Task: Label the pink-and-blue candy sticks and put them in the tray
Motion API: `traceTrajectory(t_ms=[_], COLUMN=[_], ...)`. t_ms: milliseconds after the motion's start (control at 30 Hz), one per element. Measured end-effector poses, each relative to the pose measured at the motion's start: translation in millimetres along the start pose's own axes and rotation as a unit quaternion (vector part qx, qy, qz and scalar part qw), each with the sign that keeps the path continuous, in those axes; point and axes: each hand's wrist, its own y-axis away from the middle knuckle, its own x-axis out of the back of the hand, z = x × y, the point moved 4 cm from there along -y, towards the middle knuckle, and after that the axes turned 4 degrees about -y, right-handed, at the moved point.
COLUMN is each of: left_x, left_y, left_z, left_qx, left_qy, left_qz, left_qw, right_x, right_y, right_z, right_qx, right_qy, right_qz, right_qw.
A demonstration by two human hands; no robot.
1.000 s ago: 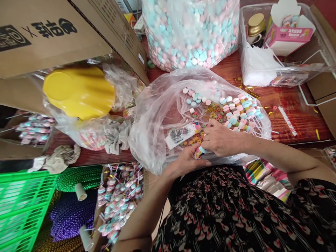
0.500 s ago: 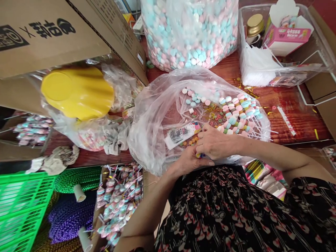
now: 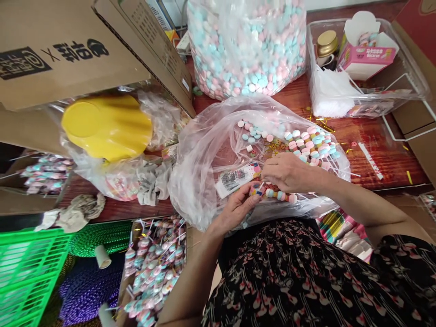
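Observation:
My left hand (image 3: 240,204) is closed around a small colourful printed wrapper (image 3: 256,190). A thin white stick (image 3: 261,185) stands up at this wrapper, and the fingertips of my right hand (image 3: 281,172) pinch its upper end. What the wrapper holds is mostly hidden by my fingers. Just right of it lies a skewer of pink, blue and brown candies (image 3: 281,195). Beyond my left hand, flat printed white bags (image 3: 236,179) rest on clear plastic sheeting (image 3: 194,159). A pile of candy skewers (image 3: 315,143) with white sticks lies past my right hand.
Loose candies (image 3: 254,131) lie on the plastic. A big bag of pastel candies (image 3: 248,50) stands behind, with a clear bin (image 3: 368,97) at its right. A yellow bowl (image 3: 109,125) sits left, upside down. Below the table edge is a box of wrapped skewers (image 3: 156,263).
My hands have drawn slightly apart. The stick and the candy skewer beside the wrapper now show. My right hand has lifted and shifted a little right. The view has tilted slightly.

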Motion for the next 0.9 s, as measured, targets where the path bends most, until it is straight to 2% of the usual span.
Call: traceTrajectory(t_ms=[167,300,367,433,467,533,600,667,767,833,900], left_x=[2.4,-1.1,0.1,4.1,6.9,12.2,15.2,14.5,9.4,4.9,0.3], left_y=[-1.1,-5.3,-6.5,-7.0,-7.0,-7.2,-7.3,-7.4,-5.1,-3.3,-2.1], left_z=[-13.9,-13.6,-10.8,-7.4,-5.5,-0.9,4.7,10.7,14.8,9.6,-0.6], left_qx=[0.046,0.037,0.028,0.014,0.003,-0.023,-0.054,-0.088,-0.123,-0.107,-0.062], left_qy=[0.066,0.115,0.147,0.186,0.205,0.236,0.253,0.250,0.217,0.209,0.186], left_qz=[0.077,0.138,0.182,0.229,0.253,0.293,0.317,0.323,0.324,0.307,0.264], left_qw=[0.994,0.983,0.972,0.955,0.945,0.926,0.912,0.909,0.913,0.922,0.944], right_x=[-0.5,-12.3,-15.9,-16.0,-16.0,-20.6,-31.4,-41.7,-46.8,-44.9,-44.1], right_y=[-5.2,-12.5,-14.8,-14.3,-12.6,-7.5,-4.1,-4.6,-7.9,-8.2,-7.2], right_z=[-6.3,-13.5,-15.1,-14.6,-13.5,-11.8,-15.2,-23.7,-33.0,-32.7,-29.7], right_qx=[0.012,0.029,0.026,-0.001,-0.027,-0.097,-0.157,-0.180,-0.162,-0.144,-0.136], right_qy=[0.025,0.034,0.005,-0.077,-0.137,-0.265,-0.348,-0.363,-0.338,-0.326,-0.310], right_qz=[-0.009,-0.017,0.020,0.102,0.153,0.237,0.266,0.259,0.266,0.287,0.298], right_qw=[1.000,0.999,0.999,0.992,0.978,0.930,0.885,0.877,0.888,0.889,0.892])
